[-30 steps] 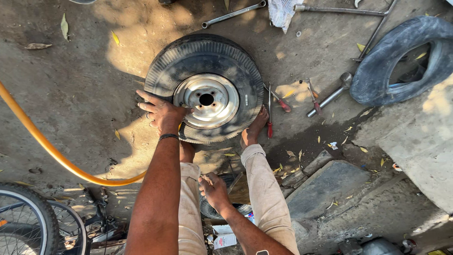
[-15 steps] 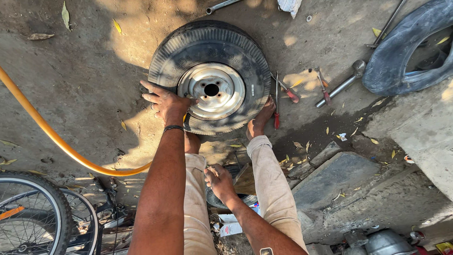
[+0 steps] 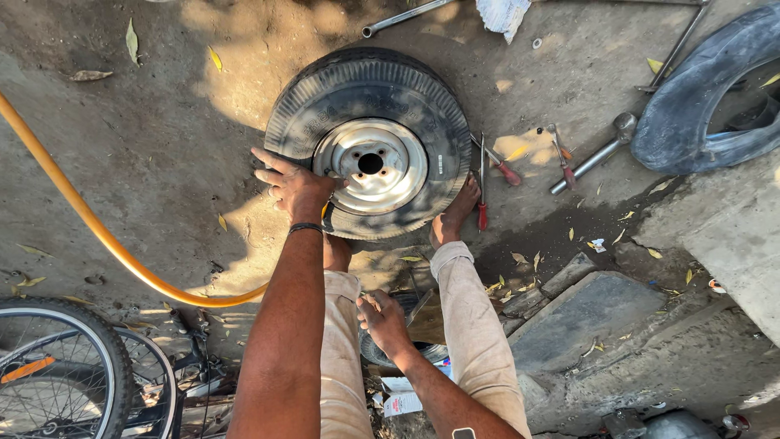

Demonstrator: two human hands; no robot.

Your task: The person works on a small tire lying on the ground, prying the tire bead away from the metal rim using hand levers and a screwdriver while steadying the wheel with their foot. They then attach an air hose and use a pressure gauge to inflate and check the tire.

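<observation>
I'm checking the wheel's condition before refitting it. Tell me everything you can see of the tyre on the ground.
The tyre is black rubber with ribbed tread, dusty, mounted on a shiny silver metal rim that has a centre hole ringed by bolt holes. It lies flat on the dirt ground, part sunlit, part shaded. The left hand rests on its near-left sidewall, fingers spread. A bare foot presses against its near-right edge. A red-handled tool lies beside it.

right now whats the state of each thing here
tyre: lying flat on the ground, mounted on its rim
rim: seated in the tyre, centre hole open
left hand: fingers spread, pressing on the tyre's edge
right hand: low between the knees; what it holds is unclear
yellow hose: lying curved on the ground
loose tyre: off any rim, lying at right
</observation>
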